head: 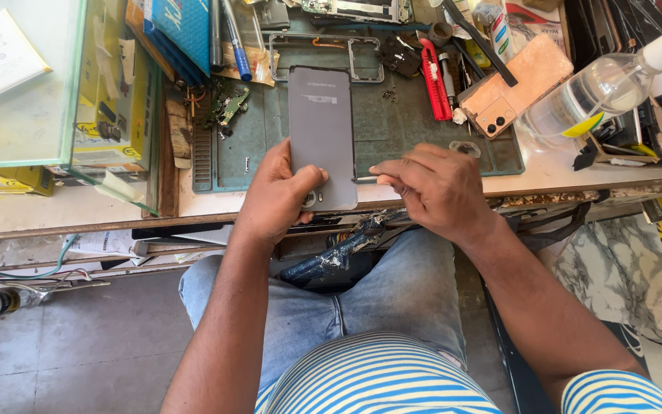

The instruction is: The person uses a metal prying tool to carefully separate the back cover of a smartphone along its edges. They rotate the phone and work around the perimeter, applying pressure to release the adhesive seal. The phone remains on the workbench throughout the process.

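A grey phone (pixel 321 130) lies back-up on a green work mat (pixel 392 130), its near end over the bench edge. My left hand (pixel 277 195) grips that near end, thumb across the back by the camera lenses. My right hand (pixel 434 188) pinches a thin metal tool (pixel 365 179) whose tip touches the phone's right edge. Both forearms reach up from my lap, over blue jeans and a striped shirt.
A pink phone back (pixel 511 84), a clear spray bottle (pixel 599 88), a red-handled tool (pixel 436 80), a metal phone frame (pixel 362 57) and a small circuit board (pixel 227 103) crowd the bench. A glass case (pixel 21 84) and yellow boxes (pixel 113 100) stand left.
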